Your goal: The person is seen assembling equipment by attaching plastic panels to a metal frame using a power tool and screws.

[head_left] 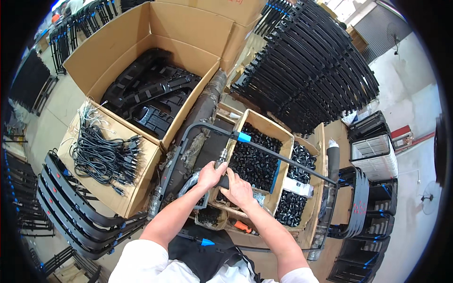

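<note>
My left hand (pixel 211 174) is closed around the front of a dark power drill (pixel 223 182), close behind its silver chuck. From the other side my right hand (pixel 238 189) wraps its body and handle. A black rectangular tube frame (pixel 286 158) with pieces of blue tape (pixel 244 137) surrounds both hands and crosses the boxes on the bench. Just beyond my right hand stands a cardboard box (pixel 287 147) full of small black plastic parts. My fingers hide much of the drill, and I cannot tell whether its tip touches anything.
A large carton (pixel 191 33) of black moulded parts stands far left, beside bundled black cables (pixel 106 155) on another box. Stacked black frames (pixel 311 66) rise at the far right. Curved black panels (pixel 80 212) lie left. An orange-handled tool (pixel 243 227) sits near my right forearm.
</note>
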`<control>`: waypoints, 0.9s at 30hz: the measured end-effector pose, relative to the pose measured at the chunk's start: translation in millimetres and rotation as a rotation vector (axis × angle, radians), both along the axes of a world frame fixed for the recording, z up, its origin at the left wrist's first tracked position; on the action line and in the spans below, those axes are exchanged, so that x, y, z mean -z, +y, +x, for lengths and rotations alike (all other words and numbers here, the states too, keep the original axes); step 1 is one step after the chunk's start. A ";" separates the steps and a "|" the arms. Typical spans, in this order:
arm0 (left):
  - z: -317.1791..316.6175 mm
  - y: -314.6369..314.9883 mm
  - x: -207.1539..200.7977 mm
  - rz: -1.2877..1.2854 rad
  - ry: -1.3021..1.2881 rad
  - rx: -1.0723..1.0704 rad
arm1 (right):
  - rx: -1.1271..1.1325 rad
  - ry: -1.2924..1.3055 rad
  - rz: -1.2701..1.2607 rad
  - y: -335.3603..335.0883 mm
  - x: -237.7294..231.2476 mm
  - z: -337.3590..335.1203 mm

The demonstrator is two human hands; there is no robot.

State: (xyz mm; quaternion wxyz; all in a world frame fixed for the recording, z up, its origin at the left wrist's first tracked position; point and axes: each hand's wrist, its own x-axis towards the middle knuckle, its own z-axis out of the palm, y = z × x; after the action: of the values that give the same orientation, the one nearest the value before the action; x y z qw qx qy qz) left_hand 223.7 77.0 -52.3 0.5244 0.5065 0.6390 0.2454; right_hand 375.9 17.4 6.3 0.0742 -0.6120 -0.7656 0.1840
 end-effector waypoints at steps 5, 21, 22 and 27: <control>5.3 4.1 9.1 0.006 0.023 0.009 | 0.010 -0.018 -0.043 5.8 -0.9 4.0; 18.9 15.8 3.8 0.026 0.134 0.061 | 0.066 0.116 -0.101 16.7 20.5 22.5; 19.3 16.7 1.1 0.005 0.155 0.078 | 0.067 0.119 -0.098 17.6 22.5 23.2; 22.6 22.2 -5.7 0.016 0.215 0.105 | 0.050 0.140 -0.055 20.9 34.2 28.7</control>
State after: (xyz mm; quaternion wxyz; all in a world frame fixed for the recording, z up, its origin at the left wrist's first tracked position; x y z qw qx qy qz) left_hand 246.3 99.2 -46.6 0.4608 0.5668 0.6622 0.1670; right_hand 404.6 38.2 -27.9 0.1149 -0.6183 -0.7377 0.2455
